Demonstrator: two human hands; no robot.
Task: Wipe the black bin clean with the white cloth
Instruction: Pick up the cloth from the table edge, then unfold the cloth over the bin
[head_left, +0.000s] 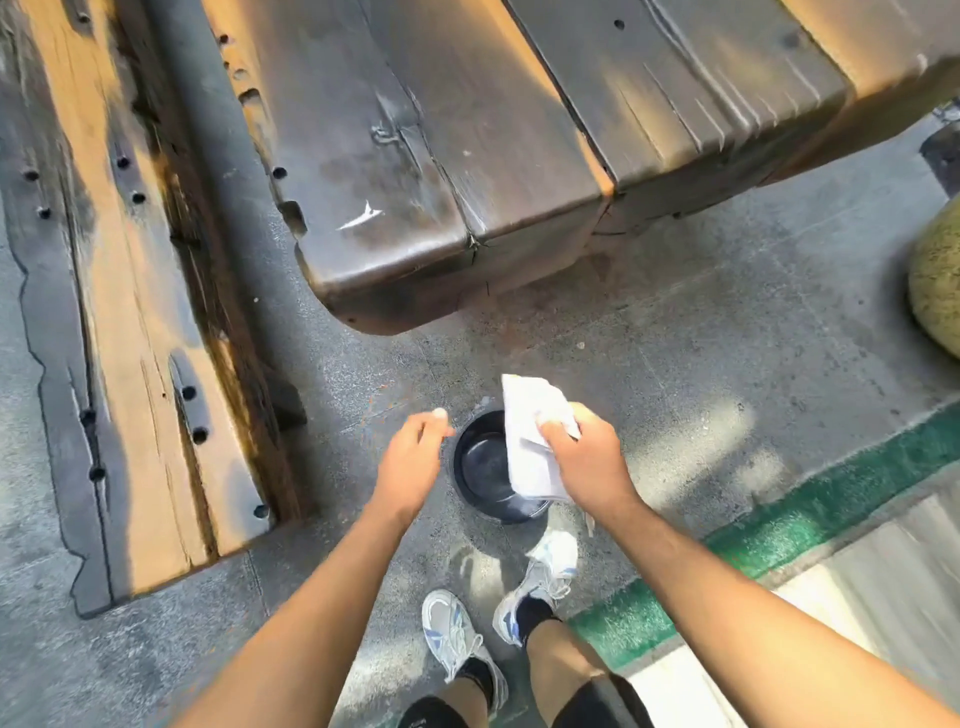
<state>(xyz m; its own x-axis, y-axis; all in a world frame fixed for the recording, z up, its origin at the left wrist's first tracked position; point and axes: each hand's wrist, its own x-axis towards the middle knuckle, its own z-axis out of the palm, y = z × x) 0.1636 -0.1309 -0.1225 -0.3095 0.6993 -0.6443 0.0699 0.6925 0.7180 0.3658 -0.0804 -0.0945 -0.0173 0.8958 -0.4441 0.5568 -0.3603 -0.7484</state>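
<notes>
I see the black bin (485, 470), round and shallow-looking from above, standing on the grey concrete floor (701, 374) just ahead of my two white sneakers (540, 577), its dark inside open to view. The white cloth (532, 439) hangs folded over the bin's right half, covering that part of the rim. My right hand (584, 460) holds it, thumb and fingers pinched tight on the cloth's middle. My left hand (413, 457) hangs above the bin's left edge with its fingers loosely curled and holding nothing; I cannot tell whether it touches the rim. Beyond the bin lies the end of a heavy dark wooden bench (467, 156), and a worn timber plank (140, 312) stretches along the left. A green painted stripe (810, 514) crosses the floor at right.
</notes>
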